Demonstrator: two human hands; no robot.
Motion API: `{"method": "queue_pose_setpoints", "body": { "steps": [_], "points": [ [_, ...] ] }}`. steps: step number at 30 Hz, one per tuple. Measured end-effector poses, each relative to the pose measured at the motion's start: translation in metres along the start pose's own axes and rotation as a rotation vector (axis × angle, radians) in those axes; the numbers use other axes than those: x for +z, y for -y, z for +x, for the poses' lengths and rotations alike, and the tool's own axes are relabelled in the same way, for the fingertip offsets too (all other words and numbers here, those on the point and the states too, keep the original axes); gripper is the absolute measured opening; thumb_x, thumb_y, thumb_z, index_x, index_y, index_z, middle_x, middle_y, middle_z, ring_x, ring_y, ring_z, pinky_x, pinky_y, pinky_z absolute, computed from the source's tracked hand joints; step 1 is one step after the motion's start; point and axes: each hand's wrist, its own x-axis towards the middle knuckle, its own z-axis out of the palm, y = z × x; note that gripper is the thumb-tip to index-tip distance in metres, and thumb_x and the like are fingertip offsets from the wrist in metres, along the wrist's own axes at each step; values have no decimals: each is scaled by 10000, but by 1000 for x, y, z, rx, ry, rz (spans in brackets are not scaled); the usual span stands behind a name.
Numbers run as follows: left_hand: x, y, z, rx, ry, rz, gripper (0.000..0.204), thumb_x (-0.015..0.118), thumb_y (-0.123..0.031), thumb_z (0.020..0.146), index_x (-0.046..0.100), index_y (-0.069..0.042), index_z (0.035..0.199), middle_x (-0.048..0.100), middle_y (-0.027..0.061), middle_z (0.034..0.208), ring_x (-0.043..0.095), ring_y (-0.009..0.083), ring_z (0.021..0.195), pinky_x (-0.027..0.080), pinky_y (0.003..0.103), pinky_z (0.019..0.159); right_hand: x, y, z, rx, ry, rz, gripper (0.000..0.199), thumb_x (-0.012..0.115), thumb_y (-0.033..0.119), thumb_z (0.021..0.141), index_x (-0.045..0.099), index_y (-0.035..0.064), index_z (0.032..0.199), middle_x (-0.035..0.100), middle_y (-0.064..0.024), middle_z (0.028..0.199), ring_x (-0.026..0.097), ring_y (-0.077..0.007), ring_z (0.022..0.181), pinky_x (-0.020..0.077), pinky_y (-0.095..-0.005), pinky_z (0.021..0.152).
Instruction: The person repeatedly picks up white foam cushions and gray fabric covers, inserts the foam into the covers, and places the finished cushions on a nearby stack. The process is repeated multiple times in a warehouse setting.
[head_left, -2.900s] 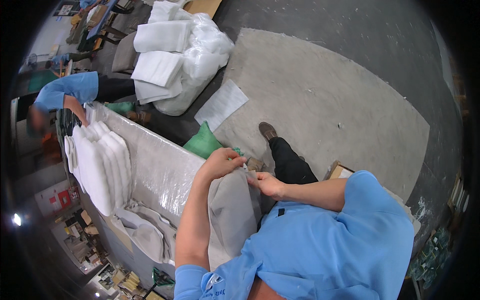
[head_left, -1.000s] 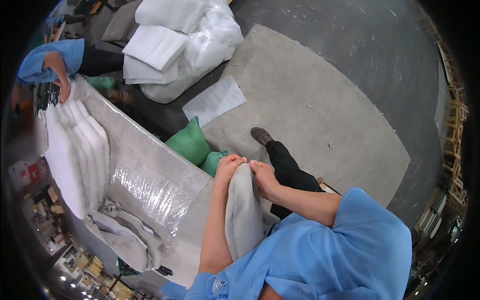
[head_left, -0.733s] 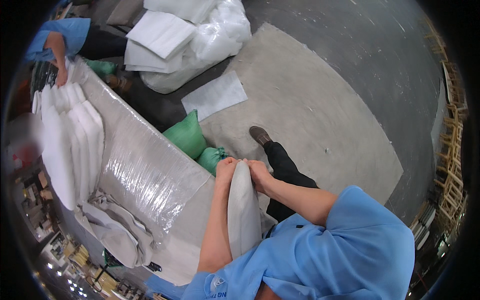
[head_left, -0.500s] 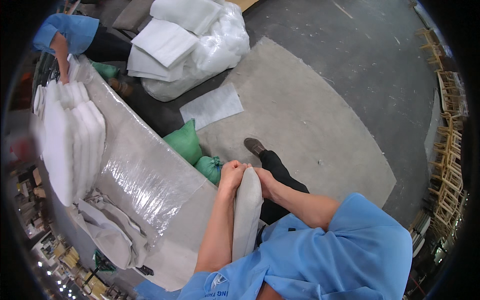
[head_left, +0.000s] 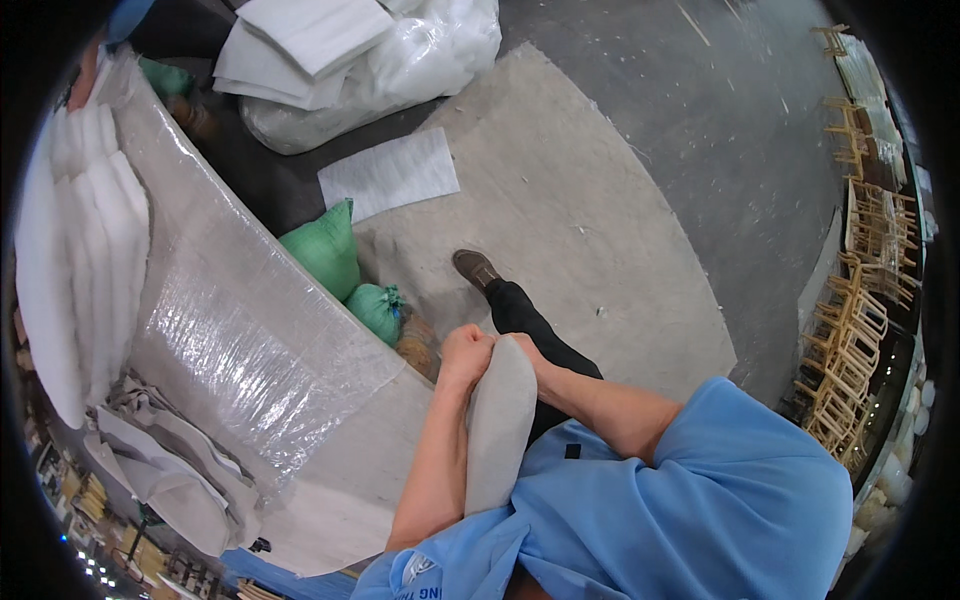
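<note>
A light grey cushion (head_left: 500, 430) stands on edge against my body, between my forearms. My left hand (head_left: 466, 354) is closed in a fist at its far end, gripping the edge. Just beside it my right hand (head_left: 527, 350) is closed on the same end from the other side; its fingers are mostly hidden behind the cushion. To the left is a work table (head_left: 330, 500), partly covered with clear plastic film (head_left: 265, 345). Grey fabric covers (head_left: 175, 480) lie in a loose pile at its near left, with a stack of white padding pieces (head_left: 85, 250) behind them.
Green sacks (head_left: 325, 250) sit on the floor by the table's far side. A white sheet (head_left: 390, 175) lies beyond them, near a plastic-wrapped bundle of padding (head_left: 380, 85). Wooden chair frames (head_left: 850, 350) line the right. Part of another person's arm (head_left: 85, 75) shows at the upper left.
The view has shifted, so the table and sacks sit further left. The cushion has turned slightly, showing more of its broad face. Both hands keep hold of its far end.
</note>
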Motion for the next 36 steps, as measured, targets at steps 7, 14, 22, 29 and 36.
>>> {"method": "queue_pose_setpoints", "body": {
  "steps": [7,14,22,29,36],
  "points": [
    [-4,-20,-6,71,0,364,220,682,-202,849,690,7,782,713,228,800,713,382,792,535,469,735,-20,-25,22,22,234,81,196,576,181,968,715,67,888,707,-89,828,700,-233,685,589,-409,646],
    [-22,-34,-124,234,-177,226,384,601,-362,1016,733,-1,1004,740,171,958,705,254,905,530,388,826,-18,-20,7,128,339,80,177,691,310,989,705,139,948,677,-27,819,662,-170,713,552,-363,678],
    [-97,107,-260,-342,69,146,602,712,-503,957,710,24,1248,728,149,1231,665,224,1137,511,354,978,32,-21,-22,-346,357,-416,353,752,376,995,628,154,750,585,37,699,576,-120,650,484,-329,619],
    [-93,183,-326,16,-142,-129,487,712,-356,990,686,5,1315,720,104,1236,644,188,1142,509,363,1000,58,-39,3,-477,544,-627,291,674,334,1041,704,83,1186,683,13,950,623,-126,819,517,-314,692],
    [-55,162,-325,230,-854,139,234,654,-260,968,699,-44,1047,705,242,983,662,458,951,513,516,800,135,89,-96,-484,705,-1348,260,632,289,1047,741,71,1137,712,-8,983,618,-108,849,526,-303,774]
  ]
}}
